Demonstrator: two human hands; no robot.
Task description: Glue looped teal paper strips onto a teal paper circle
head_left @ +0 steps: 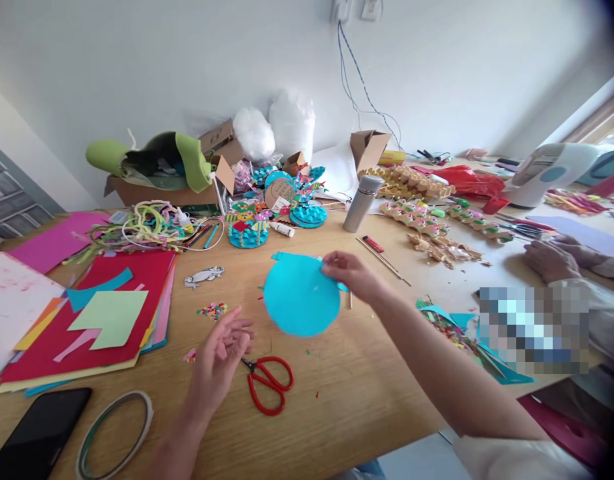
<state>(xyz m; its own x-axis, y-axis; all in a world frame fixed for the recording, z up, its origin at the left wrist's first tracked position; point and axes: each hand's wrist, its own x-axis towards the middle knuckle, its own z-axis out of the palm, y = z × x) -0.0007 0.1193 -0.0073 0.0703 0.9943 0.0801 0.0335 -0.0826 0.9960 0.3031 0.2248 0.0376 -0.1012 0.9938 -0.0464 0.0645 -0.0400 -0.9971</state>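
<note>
A round piece of blue paper (301,297) is in front of me, pinched at its upper right edge by my right hand (347,270). Left of it, my left hand (227,343) is apart from the paper, its fingers loosely spread and holding nothing. Red-handled scissors (269,383) lie on the table just right of my left hand, their blades partly hidden by it. Beyond that hand sits a small pile of colourful paper bits (213,311). A black-and-white paper cutout (204,277) lies farther back.
Coloured paper sheets (99,267), a phone (39,433) and a tape roll (115,437) are on the left. Behind stand blue paper crafts (248,233) and a grey bottle (363,203). Another person's hands (551,259) rest at right, near paper scraps (487,353).
</note>
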